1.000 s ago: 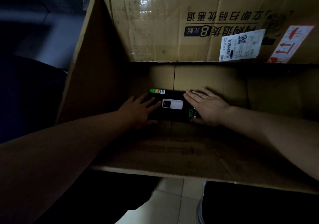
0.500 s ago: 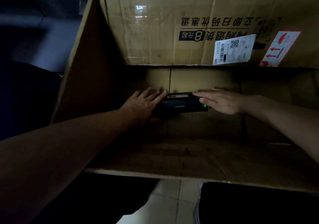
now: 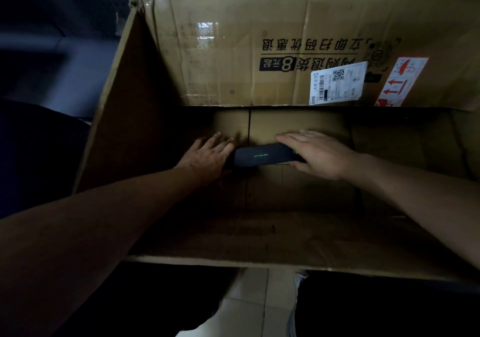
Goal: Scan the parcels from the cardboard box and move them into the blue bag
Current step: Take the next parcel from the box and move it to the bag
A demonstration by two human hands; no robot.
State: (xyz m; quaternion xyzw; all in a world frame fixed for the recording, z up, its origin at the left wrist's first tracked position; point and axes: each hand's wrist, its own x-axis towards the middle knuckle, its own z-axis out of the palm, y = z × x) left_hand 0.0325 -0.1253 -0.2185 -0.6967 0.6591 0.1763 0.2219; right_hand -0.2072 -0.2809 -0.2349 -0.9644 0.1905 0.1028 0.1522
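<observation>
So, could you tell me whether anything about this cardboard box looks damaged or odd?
The cardboard box has a torn, frayed far-left flap corner, and its white label sits crooked. The dark parcel stands on edge between the left hand and right hand.

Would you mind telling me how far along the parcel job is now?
Looks done: the cardboard box shows no other parcel. In hand: the black parcel, left hand pressing one end, right hand gripping the other. Left: lifting it out, scanning and bagging it; no scanner or blue bag is in view.
</observation>
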